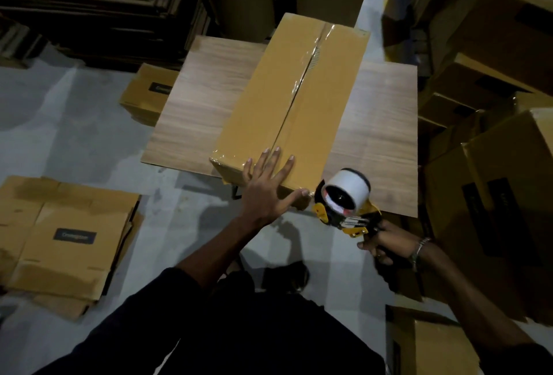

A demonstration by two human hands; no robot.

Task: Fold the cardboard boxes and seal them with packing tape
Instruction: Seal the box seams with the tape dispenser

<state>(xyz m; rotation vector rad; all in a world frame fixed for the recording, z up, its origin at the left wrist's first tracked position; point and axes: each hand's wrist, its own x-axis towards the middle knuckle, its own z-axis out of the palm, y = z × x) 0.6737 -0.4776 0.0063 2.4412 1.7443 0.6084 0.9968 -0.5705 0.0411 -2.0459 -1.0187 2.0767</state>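
Note:
A long tan cardboard box lies closed on a small wooden table, with clear packing tape shining along its centre seam. My left hand presses flat with spread fingers on the box's near end. My right hand grips the handle of a yellow and black tape dispenser, which carries a white roll and hangs just off the box's near right corner.
A pile of flat unfolded boxes lies on the grey floor at the left. Stacked flat cardboard fills the back left. Made-up boxes crowd the right side, and one small box sits beside the table's left edge.

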